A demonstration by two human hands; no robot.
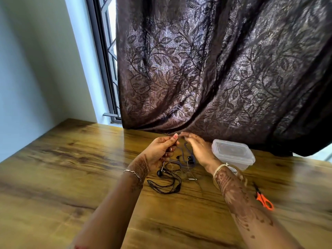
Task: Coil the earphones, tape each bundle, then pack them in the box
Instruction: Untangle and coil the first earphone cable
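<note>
Progress looks slight to me: nothing is coiled or taped, I can see no tape anywhere, and the clear plastic lidded box (233, 153) sits closed at the back right of the wood-grain surface (71, 168), with nothing visible inside.

The left hand (161, 150) is raised in front of the brown leaf-patterned curtain (215, 69), its fingers (173, 137) curled and pinching the cord of the dark blue corded earphones (185, 155). The right hand (197, 150) reaches in just beside it, fingers fairly straight and blurred. They meet the left fingertips, but I cannot tell whether they grip the cord.

That blue cord hangs from the pinch down between the two hands, its long axis roughly upright, buds at the bottom end near the surface. This looks like the first winding being set up.

Below the left wrist the black corded earphones (167, 182) lie loose on the surface in slack loops — the sprawl runs roughly side to side, one bud at its left end near the wrist.

Orange-handled scissors (264, 198) lie well apart to the right, untouched.
</note>
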